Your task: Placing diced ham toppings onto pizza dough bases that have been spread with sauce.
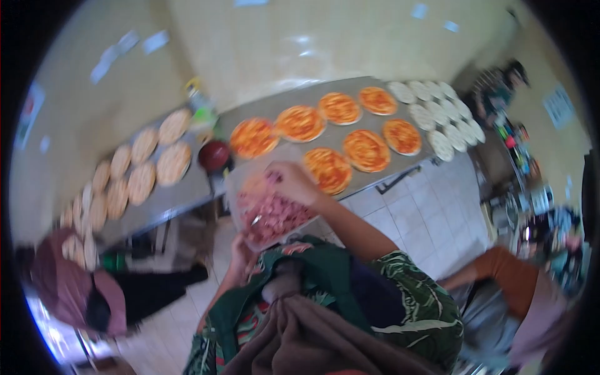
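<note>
My left hand grips the near left corner of a translucent plastic tub, held close against my body. Small pink diced pieces, apparently meat, fill the tub's lower part. Over its far right side is my right hand, fingers pinched around a few of the pink pieces. Just beyond the tub, a sauced pizza base lies on the metal table. Right of my right hand is another sauced base. More bases with orange-red sauce continue to the right.
Plain flatbreads cover the table's left part, and pale dough rounds its right end. A dark red bowl stands beside the tub. People are at left, right and far right.
</note>
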The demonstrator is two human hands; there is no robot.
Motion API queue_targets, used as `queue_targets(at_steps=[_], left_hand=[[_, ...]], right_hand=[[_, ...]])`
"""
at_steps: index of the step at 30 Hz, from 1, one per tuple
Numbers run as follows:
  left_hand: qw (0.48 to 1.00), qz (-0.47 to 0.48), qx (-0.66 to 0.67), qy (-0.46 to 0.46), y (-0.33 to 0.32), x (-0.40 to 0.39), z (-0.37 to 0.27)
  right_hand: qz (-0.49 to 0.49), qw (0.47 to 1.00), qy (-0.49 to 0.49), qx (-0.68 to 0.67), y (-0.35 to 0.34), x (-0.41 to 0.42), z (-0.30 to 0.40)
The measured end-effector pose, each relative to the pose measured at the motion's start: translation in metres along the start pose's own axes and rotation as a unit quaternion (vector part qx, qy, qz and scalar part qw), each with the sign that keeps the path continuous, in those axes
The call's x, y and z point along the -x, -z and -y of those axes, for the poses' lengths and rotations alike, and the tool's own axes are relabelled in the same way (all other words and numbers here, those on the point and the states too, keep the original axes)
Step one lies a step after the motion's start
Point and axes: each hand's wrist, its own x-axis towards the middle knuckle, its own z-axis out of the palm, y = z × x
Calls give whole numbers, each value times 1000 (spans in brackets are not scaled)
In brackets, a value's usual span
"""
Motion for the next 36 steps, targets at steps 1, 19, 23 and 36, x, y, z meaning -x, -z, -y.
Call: queue_targets(at_steps=[1,19,23,36], left_hand=[[1000,-4,30,3,4,-3,0],[982,-43,167,-72,35,27,2],[983,-33,158,-85,21,33,-10],[977,-68,167,-114,7,25,-10]], right_hand=[[-2,999,1,-48,-5,-6,1],[197,979,15,-41,-74,-46,31],[191,946,171,198,-80,-42,28],[313,883,165,309,-74,-44,29]])
